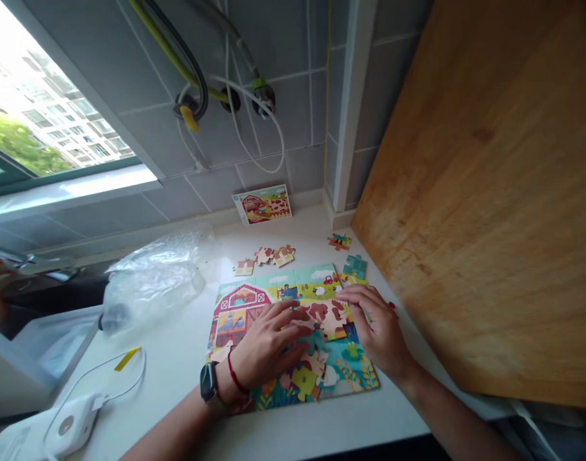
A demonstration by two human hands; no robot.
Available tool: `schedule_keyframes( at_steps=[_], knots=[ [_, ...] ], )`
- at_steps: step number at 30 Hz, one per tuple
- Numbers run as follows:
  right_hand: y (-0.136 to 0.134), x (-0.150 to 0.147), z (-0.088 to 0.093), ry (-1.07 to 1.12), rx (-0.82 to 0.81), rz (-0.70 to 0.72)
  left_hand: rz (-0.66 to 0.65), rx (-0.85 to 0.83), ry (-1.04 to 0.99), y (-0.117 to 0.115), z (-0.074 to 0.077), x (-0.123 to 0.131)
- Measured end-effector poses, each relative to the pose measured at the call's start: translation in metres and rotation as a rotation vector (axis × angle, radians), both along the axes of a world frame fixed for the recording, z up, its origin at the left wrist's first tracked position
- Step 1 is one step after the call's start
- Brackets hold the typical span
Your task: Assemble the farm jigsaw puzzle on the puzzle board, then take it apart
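Left hand (268,339): open, fingers spread flat on the farmyard jigsaw puzzle (278,291), no piece gripped. Right hand (374,326): likewise open, fingertips at the puzzle's 2 o'clock side. Loose pieces (264,256) lie at the left hand's 12 o'clock — nearer that hand — with a picture card (262,205) beyond.

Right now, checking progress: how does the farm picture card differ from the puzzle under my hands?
The card is smaller and leans against the wall; the puzzle is larger and lies flat on the counter. The card's picture is whole; the puzzle's has unfitted pieces. Both show a red barn.
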State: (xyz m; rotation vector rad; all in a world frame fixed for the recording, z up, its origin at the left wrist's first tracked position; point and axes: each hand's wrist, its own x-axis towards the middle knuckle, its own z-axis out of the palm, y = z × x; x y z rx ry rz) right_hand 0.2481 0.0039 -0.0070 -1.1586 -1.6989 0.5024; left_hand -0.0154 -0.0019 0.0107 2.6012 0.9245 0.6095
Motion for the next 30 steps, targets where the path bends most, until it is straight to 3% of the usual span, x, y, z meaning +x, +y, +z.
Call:
schedule_keyframes(
  at_steps=[4,10,13,20,27,30],
  knots=[
    [-0.0012,-0.0019,0.0002,-0.109,-0.014,0.02,-0.012,0.003,0.024,-0.0064,-0.0036,-0.0017],
    [-0.0047,-0.0015,0.0037,-0.368,-0.042,0.251,-0.007,-0.008,0.001,-0.0054,-0.0058,-0.0012],
    [-0.0064,-0.0025,0.0068,-0.444,-0.056,0.28,-0.006,-0.016,-0.023,-0.0054,-0.0085,-0.0013],
    [-0.0052,-0.0037,0.0037,-0.41,-0.054,0.279,-0.012,-0.046,-0.044,-0.0064,-0.0095,-0.0016],
    [-0.0075,-0.0007,0.0031,-0.491,-0.02,0.446,0.076,-0.079,-0.081,-0.0061,-0.0102,-0.0014],
    [-0.009,-0.0002,0.0034,-0.482,-0.029,0.389,0.099,-0.076,-0.088,-0.0053,-0.009,-0.0018]
  ],
)
